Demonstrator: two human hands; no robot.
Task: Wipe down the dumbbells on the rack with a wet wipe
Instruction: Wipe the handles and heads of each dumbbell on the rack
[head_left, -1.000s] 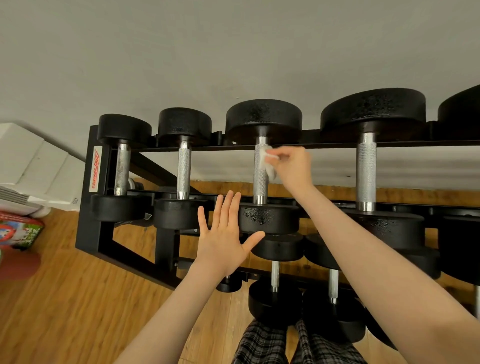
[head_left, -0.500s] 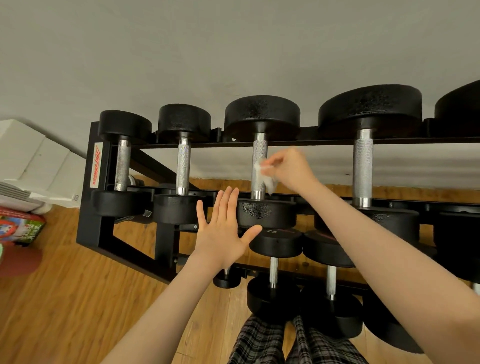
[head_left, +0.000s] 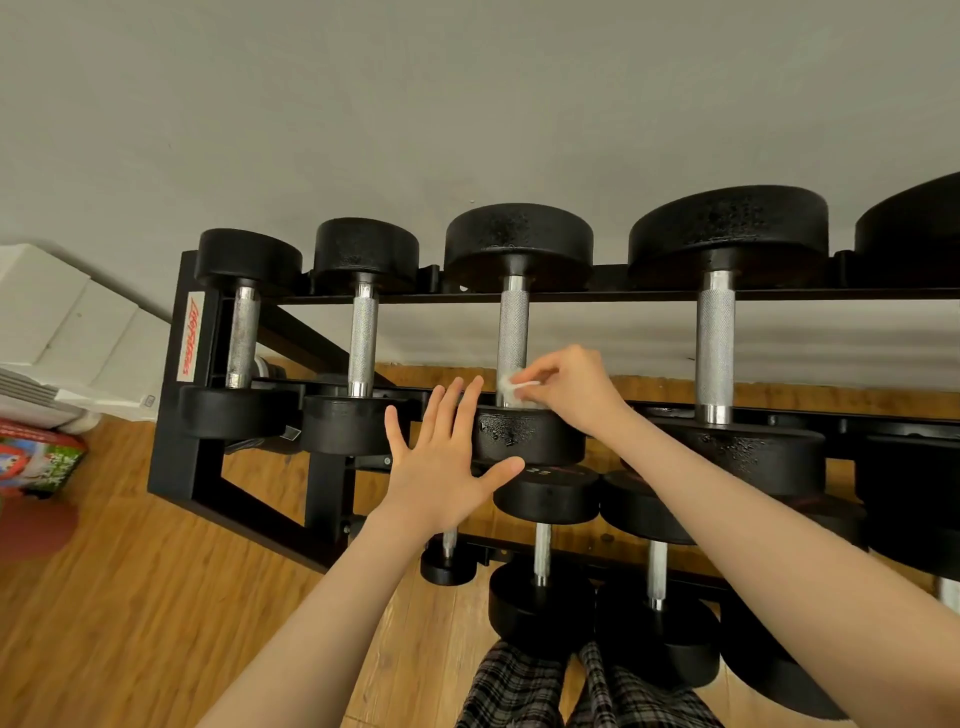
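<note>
A black rack carries a top row of black dumbbells with knurled steel handles. My right hand pinches a small white wet wipe against the bottom of the third dumbbell's handle, just above its near head. Wet spots show on that head. My left hand is flat with fingers spread, held in front of the gap between the second dumbbell and the third; whether it touches them I cannot tell.
Larger dumbbells continue to the right, and a lower tier holds more. The rack stands against a grey wall on a wooden floor. A white appliance and a colourful box sit at the left. Plaid trouser legs show below.
My right hand has slid the wipe down the third dumbbell's handle from near the top to its lower end. My left hand stayed spread in about the same place.
</note>
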